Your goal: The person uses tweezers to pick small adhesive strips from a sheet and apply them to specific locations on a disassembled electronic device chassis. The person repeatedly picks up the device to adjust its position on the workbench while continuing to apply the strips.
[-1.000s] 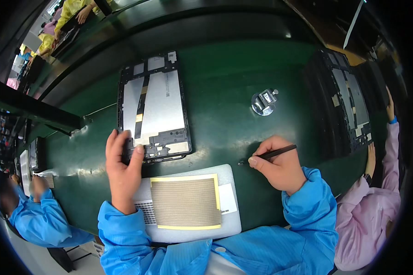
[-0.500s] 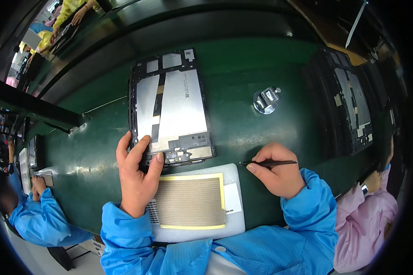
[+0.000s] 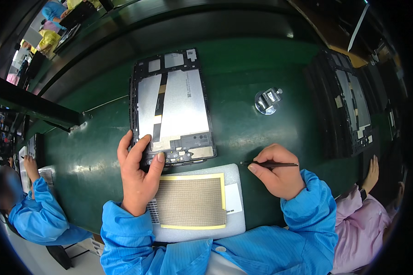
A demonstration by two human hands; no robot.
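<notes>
The left hand (image 3: 140, 176) grips the near left corner of a flat, black and silver panel (image 3: 183, 105), with its thumb on the near edge and its fingers at the side. The panel lies on the dark green table (image 3: 234, 68), reaching away beyond that hand. The right hand (image 3: 280, 174) is pinched shut on a thin, black, stick-shaped tool (image 3: 280, 164). The tool points left (its tip is too small to see well). Just right of the left hand is a grey-brown sheet with small squares and yellow edges (image 3: 190, 201), on a pale, round-cornered pad (image 3: 237, 215). Farther out past the right hand stands a shiny, round-bottomed metal thing (image 3: 268, 101). Well to that hand's right is another black and silver panel (image 3: 353, 103).
</notes>
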